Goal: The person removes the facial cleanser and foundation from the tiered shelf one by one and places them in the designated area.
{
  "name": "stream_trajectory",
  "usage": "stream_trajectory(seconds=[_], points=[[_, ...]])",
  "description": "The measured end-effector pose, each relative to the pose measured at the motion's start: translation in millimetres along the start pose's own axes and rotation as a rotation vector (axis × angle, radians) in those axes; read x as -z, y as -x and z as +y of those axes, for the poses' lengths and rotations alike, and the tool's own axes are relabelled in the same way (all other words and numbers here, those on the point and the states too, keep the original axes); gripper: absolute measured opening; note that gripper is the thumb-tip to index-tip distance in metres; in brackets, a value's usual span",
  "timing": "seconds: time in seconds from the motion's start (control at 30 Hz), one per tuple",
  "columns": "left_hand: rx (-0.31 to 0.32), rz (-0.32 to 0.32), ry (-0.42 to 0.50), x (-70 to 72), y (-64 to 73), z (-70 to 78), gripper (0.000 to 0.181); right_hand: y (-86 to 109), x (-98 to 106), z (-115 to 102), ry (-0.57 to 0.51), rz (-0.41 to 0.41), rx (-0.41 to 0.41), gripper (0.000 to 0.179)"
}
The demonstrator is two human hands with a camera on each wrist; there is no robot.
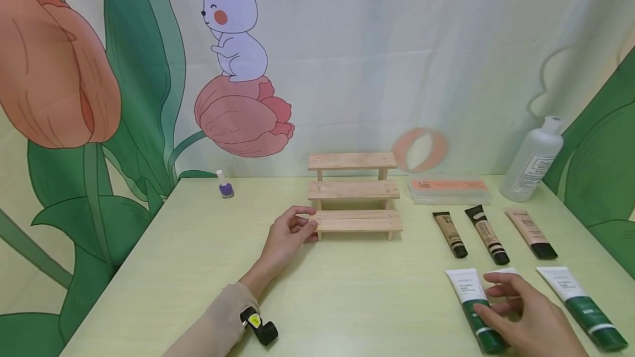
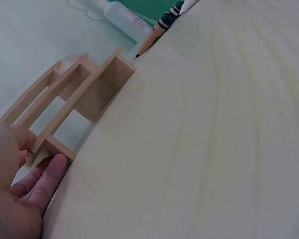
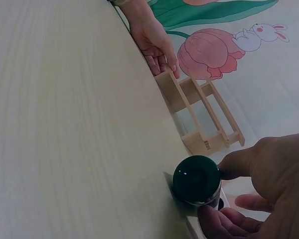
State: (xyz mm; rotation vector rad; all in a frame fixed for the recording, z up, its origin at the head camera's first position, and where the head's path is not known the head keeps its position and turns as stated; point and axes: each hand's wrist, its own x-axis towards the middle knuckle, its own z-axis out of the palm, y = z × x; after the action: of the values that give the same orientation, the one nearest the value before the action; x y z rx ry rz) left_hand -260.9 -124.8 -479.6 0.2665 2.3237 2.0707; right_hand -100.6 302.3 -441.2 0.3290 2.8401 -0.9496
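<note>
In the head view my left hand (image 1: 290,231) grips the left end of the lowest step of a small three-tier wooden display stand (image 1: 354,220). The left wrist view shows its fingertips (image 2: 54,167) under that step, with the thumb above. At the front right, my right hand (image 1: 528,310) pinches a white-and-green squeeze tube (image 1: 468,285) lying on the table, thumb on its green part. The right wrist view shows the dark green cap (image 3: 197,179) between thumb and fingers. A second white tube (image 1: 507,270) is mostly hidden behind this hand.
Another white-and-green tube (image 1: 582,307) lies at the far right. Behind lie three smaller tubes, two gold-and-black (image 1: 450,234) (image 1: 488,234) and one pink (image 1: 531,233). A clear flat case (image 1: 448,190), a white bottle (image 1: 532,161) and purple nail polish (image 1: 226,189) stand near the back curtain.
</note>
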Motion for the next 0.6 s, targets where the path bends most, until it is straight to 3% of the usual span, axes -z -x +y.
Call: stream_trajectory(seconds=[0.23,0.37,0.6], points=[[0.002,-0.006,-0.002,-0.5,0.2,-0.6,0.027,2.2,3,-6,0.020,0.046,-0.009,0.077],[0.004,-0.002,-0.009,-0.2,0.6,-0.5,0.027,1.2,8,-11,0.005,0.095,0.026,0.074],[0.017,0.013,-0.012,0.7,-0.6,-2.2,0.026,-9.9,12,-25,-0.052,0.214,0.195,0.057]])
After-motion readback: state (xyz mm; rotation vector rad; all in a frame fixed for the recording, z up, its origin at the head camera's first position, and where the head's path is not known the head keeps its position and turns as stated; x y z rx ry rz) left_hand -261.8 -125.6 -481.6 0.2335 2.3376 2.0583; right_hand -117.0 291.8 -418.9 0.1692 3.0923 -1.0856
